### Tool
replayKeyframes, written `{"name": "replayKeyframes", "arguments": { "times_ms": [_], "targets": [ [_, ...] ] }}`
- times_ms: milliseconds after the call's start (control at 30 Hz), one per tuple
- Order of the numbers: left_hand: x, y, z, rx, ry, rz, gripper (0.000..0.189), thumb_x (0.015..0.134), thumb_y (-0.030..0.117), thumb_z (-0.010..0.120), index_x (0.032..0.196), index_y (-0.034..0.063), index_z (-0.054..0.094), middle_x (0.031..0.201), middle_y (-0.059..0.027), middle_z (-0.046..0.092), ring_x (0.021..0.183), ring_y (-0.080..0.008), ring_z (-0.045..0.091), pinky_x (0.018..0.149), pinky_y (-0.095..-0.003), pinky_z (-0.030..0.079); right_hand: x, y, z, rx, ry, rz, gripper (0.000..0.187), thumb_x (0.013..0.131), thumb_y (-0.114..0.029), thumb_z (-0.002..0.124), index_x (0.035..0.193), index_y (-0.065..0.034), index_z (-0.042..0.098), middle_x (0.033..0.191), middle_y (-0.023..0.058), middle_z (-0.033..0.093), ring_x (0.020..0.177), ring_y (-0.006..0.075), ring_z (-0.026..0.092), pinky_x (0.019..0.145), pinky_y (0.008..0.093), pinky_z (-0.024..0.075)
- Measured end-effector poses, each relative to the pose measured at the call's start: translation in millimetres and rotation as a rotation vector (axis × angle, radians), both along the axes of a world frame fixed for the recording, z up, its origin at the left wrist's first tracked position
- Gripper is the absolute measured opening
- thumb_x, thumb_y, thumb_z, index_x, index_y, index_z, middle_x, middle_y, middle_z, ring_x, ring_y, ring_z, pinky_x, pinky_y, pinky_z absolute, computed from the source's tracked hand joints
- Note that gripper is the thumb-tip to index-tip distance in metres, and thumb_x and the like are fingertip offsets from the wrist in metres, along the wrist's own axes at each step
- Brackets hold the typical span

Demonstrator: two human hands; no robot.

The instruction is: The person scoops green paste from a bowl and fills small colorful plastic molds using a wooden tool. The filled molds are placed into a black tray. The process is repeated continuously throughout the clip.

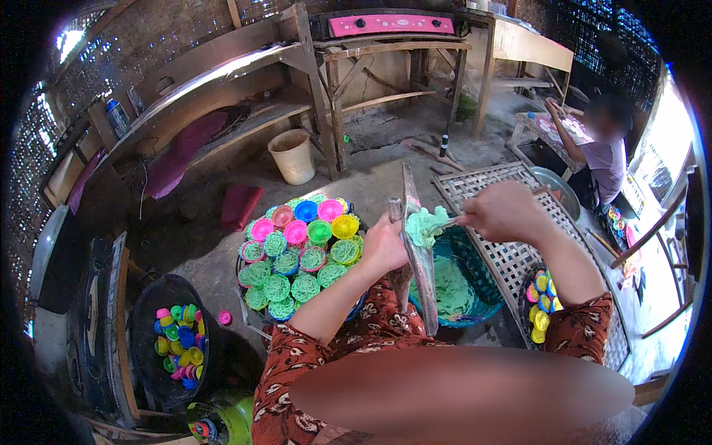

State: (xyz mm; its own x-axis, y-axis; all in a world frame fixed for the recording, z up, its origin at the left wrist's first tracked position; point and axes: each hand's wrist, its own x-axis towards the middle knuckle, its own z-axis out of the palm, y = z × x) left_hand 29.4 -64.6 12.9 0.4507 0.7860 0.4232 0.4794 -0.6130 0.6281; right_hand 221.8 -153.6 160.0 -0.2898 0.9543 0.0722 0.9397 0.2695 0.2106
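My left hand grips a worn wooden press-like tool, held upright over my lap. A lump of pale green dough sits against its upper part. My right hand holds a small utensil, probably a spoon, whose end touches that dough. Below lies a teal plastic basin with more green dough inside. Left of my left hand, a round pile of small colourful plastic cups stands; many hold nests of green dough strands. The tool's lower part hides some of the basin.
A woven bamboo rack lies right of the basin, with a basket of cups beside it. A black tub of cups stands at left. A cream bucket stands ahead. Another person works at far right.
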Motion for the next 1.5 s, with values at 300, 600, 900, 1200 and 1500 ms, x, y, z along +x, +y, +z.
{"name": "replayKeyframes", "arguments": {
  "times_ms": [300,600,900,1200,1500],
  "targets": [
    [-12,37,-25,-0.100,0.063,-0.219,0.044,0.069,0.040,0.068,0.105,0.0164,0.063,0.103,-0.0140,0.062,0.093,-0.0362,0.059,0.083,-0.0408,0.047,-16,-4,-53,0.864,-0.427,0.678,0.013,0.077,-0.020,0.058,0.086,-0.0122,0.060,0.078,-0.0020,0.052,0.071,0.0106,0.052,0.063,0.0239,0.0392],
    [-19,61,-25,-0.706,-0.935,-0.466,0.029,0.080,0.014,0.062,0.107,0.0057,0.058,0.094,-0.0051,0.063,0.083,-0.0190,0.062,0.074,-0.0410,0.053,11,-12,-62,0.630,1.264,-0.015,0.013,0.083,-0.010,0.063,0.095,-0.0052,0.062,0.078,0.0028,0.062,0.065,0.0100,0.056,0.061,0.0232,0.0456],
    [-20,67,-25,-0.238,-0.298,0.055,0.037,0.071,0.037,0.066,0.092,0.0058,0.065,0.086,-0.0184,0.065,0.079,-0.0326,0.064,0.071,-0.0401,0.050,0,-15,-152,0.092,1.523,-0.125,0.015,0.080,-0.008,0.067,0.092,0.0007,0.063,0.083,0.0047,0.066,0.073,0.0079,0.059,0.067,0.0212,0.0467],
    [-1,61,-42,-0.160,-0.267,-0.051,0.036,0.071,0.031,0.063,0.094,0.0035,0.064,0.093,-0.0224,0.063,0.087,-0.0393,0.059,0.073,-0.0426,0.048,-7,9,-136,0.788,0.677,0.024,0.020,0.069,-0.013,0.072,0.087,-0.0085,0.065,0.062,0.0066,0.057,0.055,0.0244,0.057,0.050,0.0336,0.0430],
    [-15,96,-78,-0.680,-0.711,-0.225,0.025,0.086,0.023,0.051,0.103,0.0072,0.060,0.091,-0.0057,0.064,0.080,-0.0178,0.062,0.070,-0.0324,0.050,-15,-5,-149,0.359,1.399,0.079,0.022,0.071,-0.009,0.074,0.089,-0.0005,0.066,0.075,0.0102,0.067,0.067,0.0144,0.066,0.061,0.0260,0.0511]
  ]
}}
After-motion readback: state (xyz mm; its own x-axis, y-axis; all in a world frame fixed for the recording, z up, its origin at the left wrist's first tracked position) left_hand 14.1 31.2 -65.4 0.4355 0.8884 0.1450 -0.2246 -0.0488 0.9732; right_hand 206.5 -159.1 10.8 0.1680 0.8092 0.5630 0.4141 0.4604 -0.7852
